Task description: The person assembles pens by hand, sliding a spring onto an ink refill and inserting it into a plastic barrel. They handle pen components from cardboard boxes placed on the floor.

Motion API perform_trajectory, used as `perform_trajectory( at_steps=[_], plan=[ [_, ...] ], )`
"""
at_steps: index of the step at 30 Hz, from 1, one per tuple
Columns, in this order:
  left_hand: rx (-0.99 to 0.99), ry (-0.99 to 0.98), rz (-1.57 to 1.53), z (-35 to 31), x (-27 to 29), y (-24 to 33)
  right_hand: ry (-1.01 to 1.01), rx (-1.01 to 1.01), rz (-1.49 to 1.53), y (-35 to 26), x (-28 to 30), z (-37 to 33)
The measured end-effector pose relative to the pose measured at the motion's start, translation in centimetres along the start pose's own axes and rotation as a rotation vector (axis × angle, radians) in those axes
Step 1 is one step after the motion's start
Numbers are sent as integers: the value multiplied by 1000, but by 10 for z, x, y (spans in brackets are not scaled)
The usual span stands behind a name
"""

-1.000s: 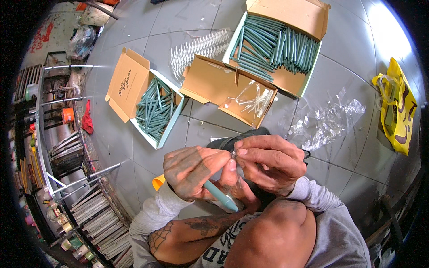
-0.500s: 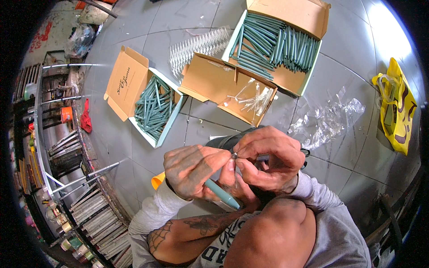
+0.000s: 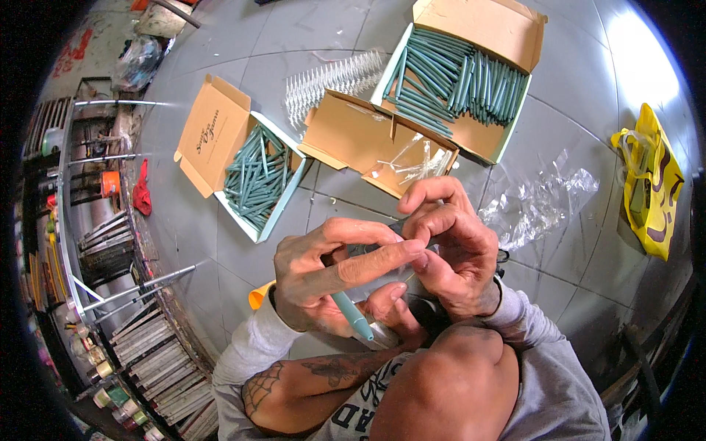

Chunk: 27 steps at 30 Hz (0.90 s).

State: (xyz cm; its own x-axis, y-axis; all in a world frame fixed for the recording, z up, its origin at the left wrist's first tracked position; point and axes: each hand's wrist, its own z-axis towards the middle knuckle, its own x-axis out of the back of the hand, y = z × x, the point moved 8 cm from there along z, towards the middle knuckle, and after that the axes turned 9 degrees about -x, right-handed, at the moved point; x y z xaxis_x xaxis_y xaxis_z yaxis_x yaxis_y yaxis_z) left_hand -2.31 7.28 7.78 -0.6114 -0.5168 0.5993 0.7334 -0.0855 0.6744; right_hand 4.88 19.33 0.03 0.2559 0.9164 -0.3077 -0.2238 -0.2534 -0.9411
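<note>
My left hand [image 3: 334, 275] keeps a teal pen [image 3: 353, 316] tucked under its curled lower fingers, the pen's end pointing down toward my lap. The index and middle fingers of that hand stretch across to my right hand [image 3: 457, 253]. Fingertips of both hands meet in front of my raised knee. My right thumb and fingers are pinched together; whatever lies between them is too small and covered to make out. Just beyond the hands is an opened cardboard box [image 3: 342, 140] with thin clear and white tubes [image 3: 426, 163] at its near end.
Teal pens fill a box [image 3: 259, 173] at the left and a larger box [image 3: 471, 81] at the back. A clear spiky plastic piece [image 3: 323, 84] lies between them. Crumpled clear plastic [image 3: 544, 206] and a yellow bag [image 3: 651, 184] are at the right. A metal rack [image 3: 88, 213] lines the left side.
My left index and middle fingers have straightened out over the right fingertips. The small shiny piece seen between the hands is now hidden. The pen has shifted slightly left in my left hand.
</note>
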Motion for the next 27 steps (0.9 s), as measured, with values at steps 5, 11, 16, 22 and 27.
perform_trajectory(
  at_steps=[5, 11, 16, 22, 27],
  plan=[
    [79, -18, -78, -5, -3, -5, -6, -61, 110, 2, -3, 0],
    [154, 20, -112, -6, -3, -4, -43, -75, 213, 3, -9, 0],
    [105, 82, -81, -9, -2, -6, -30, -73, 283, 4, -12, 0],
    [138, 136, -30, -10, 3, -2, -9, -72, 292, 4, -13, 0],
    [127, 156, -10, -15, 3, -5, -3, -50, 268, 4, -12, 0]
  ],
)
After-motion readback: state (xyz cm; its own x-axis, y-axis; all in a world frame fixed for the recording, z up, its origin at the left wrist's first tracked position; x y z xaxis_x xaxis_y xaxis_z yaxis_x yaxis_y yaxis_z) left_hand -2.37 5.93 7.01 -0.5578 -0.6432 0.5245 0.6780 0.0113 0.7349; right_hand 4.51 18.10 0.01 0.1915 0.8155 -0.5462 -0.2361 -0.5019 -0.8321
